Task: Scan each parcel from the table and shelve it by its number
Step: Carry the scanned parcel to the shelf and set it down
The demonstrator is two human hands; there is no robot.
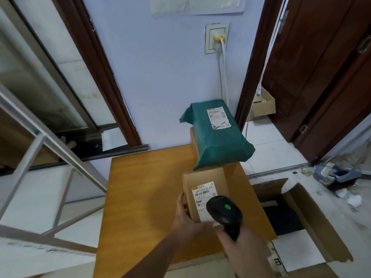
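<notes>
Wooden table (144, 197) against pale blue wall (160, 77), white tiled floor (267, 145), dark door (321, 77)

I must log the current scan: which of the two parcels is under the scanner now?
The brown cardboard parcel, held by the left hand beneath the black scanner. The green-wrapped parcel lies untouched farther back.

Both forearms appear bare to the frame's lower edge, with no sleeve, glove, watch or ring discernible.
</notes>
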